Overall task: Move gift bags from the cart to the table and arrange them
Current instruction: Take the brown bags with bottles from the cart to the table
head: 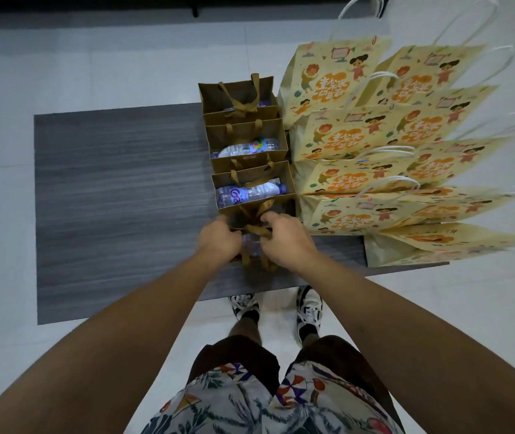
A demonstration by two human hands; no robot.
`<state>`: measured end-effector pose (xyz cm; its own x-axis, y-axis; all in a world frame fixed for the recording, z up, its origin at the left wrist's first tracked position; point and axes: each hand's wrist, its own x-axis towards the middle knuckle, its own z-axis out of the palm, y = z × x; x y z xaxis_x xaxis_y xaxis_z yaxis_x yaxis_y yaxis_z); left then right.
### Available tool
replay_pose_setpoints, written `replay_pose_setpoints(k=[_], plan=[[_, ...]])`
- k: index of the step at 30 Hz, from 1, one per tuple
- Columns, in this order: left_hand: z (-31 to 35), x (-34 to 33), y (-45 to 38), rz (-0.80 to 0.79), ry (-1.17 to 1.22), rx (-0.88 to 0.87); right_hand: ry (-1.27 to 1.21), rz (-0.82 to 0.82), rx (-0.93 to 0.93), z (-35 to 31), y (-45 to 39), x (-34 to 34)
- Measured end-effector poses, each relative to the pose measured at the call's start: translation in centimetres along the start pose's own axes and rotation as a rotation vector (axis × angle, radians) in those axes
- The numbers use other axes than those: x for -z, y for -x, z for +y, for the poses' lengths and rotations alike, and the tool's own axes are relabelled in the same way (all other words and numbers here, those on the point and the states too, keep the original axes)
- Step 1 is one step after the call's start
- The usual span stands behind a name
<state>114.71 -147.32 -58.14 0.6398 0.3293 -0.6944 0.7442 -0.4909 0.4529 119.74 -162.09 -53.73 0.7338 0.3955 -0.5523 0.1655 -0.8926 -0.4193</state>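
A line of small brown gift bags stands on the dark grey table [118, 195], running away from me. The far bag [239, 98] and the two behind it, the second bag [247, 142] and the third bag [254, 191], each hold a water bottle. The nearest brown bag [254, 242] is between my hands. My left hand [218, 241] grips its left side and my right hand [284, 242] pinches its brown handle and right edge. A bottle shows inside it, largely hidden by my hands.
Several large yellow cartoon-print bags [359, 133] with white rope handles stand in overlapping rows on the table's right half. The table's left half is bare wood grain. Light floor tiles surround the table. My feet stand at its near edge.
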Motion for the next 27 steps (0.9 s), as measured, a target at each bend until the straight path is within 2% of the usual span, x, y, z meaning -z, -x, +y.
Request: replay_pose_setpoints(k=[7, 10, 13, 20, 27], plan=[[6.7, 0.2, 2.3, 0.078, -0.195, -0.283, -0.079, 0.101, -0.090, 3.6, 4.2, 1.9], [10.2, -1.8, 4.6, 0.103, -0.316, -0.431, -0.129, 0.161, -0.155, 6.1, 6.8, 3.2], [13.8, -5.3, 7.5, 0.055, -0.477, -0.552, -0.175, 0.242, -0.219, 9.7, 10.2, 4.6], [22.6, -16.7, 17.7, -0.028, -0.752, -0.906, -0.299, 0.450, -0.435, 22.5, 23.7, 6.6], [30.5, -35.5, 32.8, -0.233, -0.949, -1.279, -0.493, 0.679, -0.800, 36.1, 43.5, 3.3]])
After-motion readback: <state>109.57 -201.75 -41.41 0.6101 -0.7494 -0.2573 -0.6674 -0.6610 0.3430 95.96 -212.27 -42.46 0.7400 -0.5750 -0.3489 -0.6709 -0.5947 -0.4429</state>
